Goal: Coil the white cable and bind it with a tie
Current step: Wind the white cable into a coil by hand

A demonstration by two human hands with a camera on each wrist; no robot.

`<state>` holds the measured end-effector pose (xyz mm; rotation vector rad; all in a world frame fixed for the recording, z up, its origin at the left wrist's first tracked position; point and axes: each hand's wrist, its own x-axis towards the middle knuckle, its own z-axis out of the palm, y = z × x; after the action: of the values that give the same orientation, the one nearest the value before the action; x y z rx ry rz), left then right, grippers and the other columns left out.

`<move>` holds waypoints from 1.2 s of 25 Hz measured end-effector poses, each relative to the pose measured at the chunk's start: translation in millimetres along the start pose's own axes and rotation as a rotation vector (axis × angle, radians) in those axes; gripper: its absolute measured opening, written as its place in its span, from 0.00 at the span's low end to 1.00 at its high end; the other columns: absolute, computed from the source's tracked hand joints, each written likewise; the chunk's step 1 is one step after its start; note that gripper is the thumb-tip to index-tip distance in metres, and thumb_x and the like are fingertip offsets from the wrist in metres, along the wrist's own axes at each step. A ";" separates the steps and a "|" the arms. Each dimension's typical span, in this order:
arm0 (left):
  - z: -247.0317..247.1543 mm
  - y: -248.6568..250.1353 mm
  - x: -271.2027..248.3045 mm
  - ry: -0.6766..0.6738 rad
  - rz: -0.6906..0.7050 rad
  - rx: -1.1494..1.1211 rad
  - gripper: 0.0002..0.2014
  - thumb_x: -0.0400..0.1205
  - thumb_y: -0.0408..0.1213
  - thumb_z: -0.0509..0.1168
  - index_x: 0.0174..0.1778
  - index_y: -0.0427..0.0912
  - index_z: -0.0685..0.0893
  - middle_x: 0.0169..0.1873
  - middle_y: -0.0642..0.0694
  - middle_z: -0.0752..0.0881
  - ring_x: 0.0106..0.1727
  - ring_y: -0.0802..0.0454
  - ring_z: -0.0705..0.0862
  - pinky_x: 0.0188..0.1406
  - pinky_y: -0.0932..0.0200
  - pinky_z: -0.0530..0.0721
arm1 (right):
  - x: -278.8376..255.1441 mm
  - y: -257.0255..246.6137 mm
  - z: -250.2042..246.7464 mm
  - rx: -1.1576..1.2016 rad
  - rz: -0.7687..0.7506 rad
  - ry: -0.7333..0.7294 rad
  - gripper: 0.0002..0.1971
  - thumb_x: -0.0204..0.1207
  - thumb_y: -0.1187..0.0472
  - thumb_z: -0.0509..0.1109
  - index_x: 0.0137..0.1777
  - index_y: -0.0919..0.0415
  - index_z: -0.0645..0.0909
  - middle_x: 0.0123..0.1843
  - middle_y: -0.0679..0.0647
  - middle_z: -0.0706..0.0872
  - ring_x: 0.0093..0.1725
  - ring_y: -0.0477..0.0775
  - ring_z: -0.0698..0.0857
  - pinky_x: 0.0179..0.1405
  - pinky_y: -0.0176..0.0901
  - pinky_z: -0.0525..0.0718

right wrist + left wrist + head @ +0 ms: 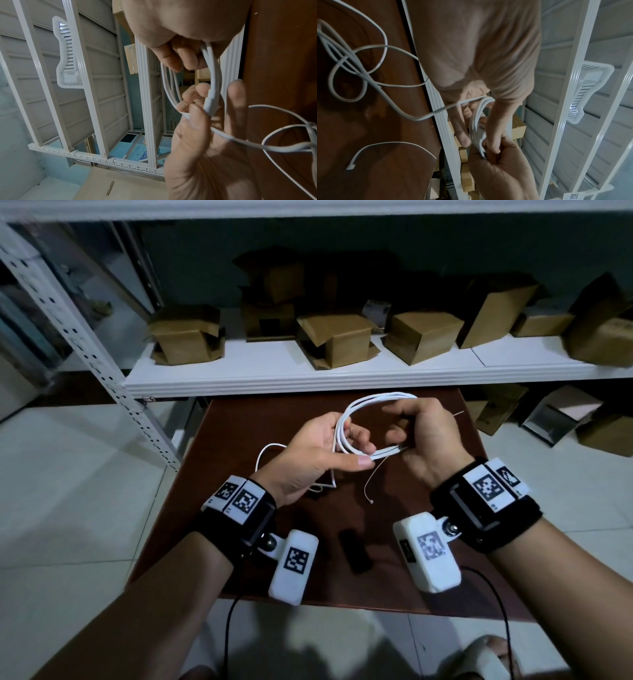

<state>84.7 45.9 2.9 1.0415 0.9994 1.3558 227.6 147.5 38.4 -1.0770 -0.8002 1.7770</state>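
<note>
The white cable is partly wound into a loop of several turns, held up over the brown table. My left hand grips the loop's left side between thumb and curled fingers. My right hand pinches the strands on the loop's right side. In the right wrist view a white connector lies against the left hand's fingers. The loose cable still lies in tangled curves on the table, and a thin end hangs below the hands. A thin pale strand pokes out behind my right hand; I cannot tell if it is a tie.
A black oblong object lies on the table near me. Behind the table a white shelf carries several cardboard boxes, with a perforated upright at left. More boxes sit on the tiled floor at right.
</note>
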 end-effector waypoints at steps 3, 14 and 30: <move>-1.1 -3.3 -0.3 0.005 0.030 0.033 0.26 0.73 0.11 0.71 0.61 0.36 0.72 0.50 0.42 0.89 0.54 0.47 0.91 0.63 0.38 0.91 | 1.1 1.5 -0.3 -0.005 -0.011 0.005 0.12 0.66 0.80 0.68 0.35 0.63 0.74 0.28 0.52 0.65 0.21 0.47 0.61 0.16 0.38 0.62; -1.7 1.4 -1.1 0.099 0.010 0.117 0.18 0.83 0.08 0.59 0.59 0.35 0.72 0.46 0.37 0.86 0.48 0.47 0.93 0.52 0.53 0.92 | -1.0 9.0 1.2 -0.033 0.002 0.025 0.09 0.66 0.79 0.69 0.34 0.66 0.78 0.27 0.52 0.65 0.20 0.48 0.63 0.18 0.39 0.65; 0.1 -4.3 4.5 0.216 -0.113 0.100 0.15 0.81 0.14 0.70 0.46 0.37 0.72 0.46 0.27 0.93 0.51 0.34 0.94 0.52 0.45 0.94 | -11.7 12.2 5.8 -0.075 -0.037 0.062 0.09 0.68 0.79 0.68 0.33 0.68 0.78 0.23 0.52 0.66 0.17 0.50 0.64 0.19 0.38 0.66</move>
<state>85.9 50.6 -1.1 0.9105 1.2792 1.3562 220.7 131.5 34.4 -1.1540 -0.8486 1.6862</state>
